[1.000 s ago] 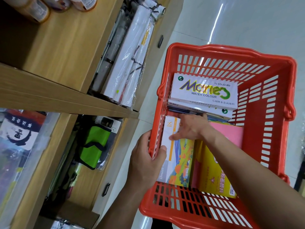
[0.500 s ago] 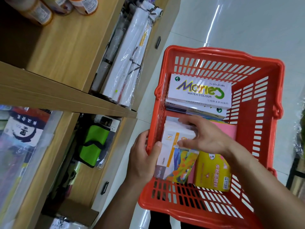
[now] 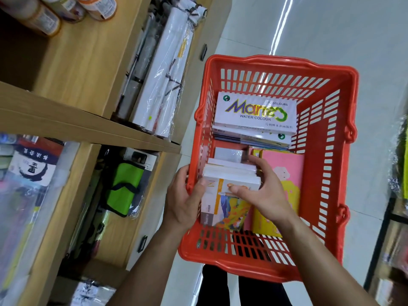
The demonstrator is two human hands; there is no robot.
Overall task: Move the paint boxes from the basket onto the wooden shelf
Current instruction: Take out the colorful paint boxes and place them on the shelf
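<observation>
A red plastic basket (image 3: pixel 326 164) holds paint boxes. At its far end lies a white "Marie's Water Colour" box (image 3: pixel 256 113) on top of others. Near the front left is a stack of white boxes with colourful fronts (image 3: pixel 223 202), tilted up on edge. My right hand (image 3: pixel 262 191) grips the top of that stack, fingers behind and thumb in front. My left hand (image 3: pixel 185 199) clasps the basket's left rim, its thumb pressing the stack's side. A pink and yellow box (image 3: pixel 284 173) lies to the right of the stack. The wooden shelf (image 3: pixel 72 127) stands to the left.
The shelf's upper level carries jars (image 3: pixel 44 16) and wrapped white canvases (image 3: pixel 163 80). Below hang a green and black pouch (image 3: pixel 125 186) and packaged goods (image 3: pixel 28 173). A glossy tiled floor (image 3: pixel 331 29) lies beyond the basket. Another rack edge (image 3: pixel 399 195) shows at far right.
My right hand has tipped the colourful stack up from lying flat and closed around its top edge. The left hand stayed on the basket rim.
</observation>
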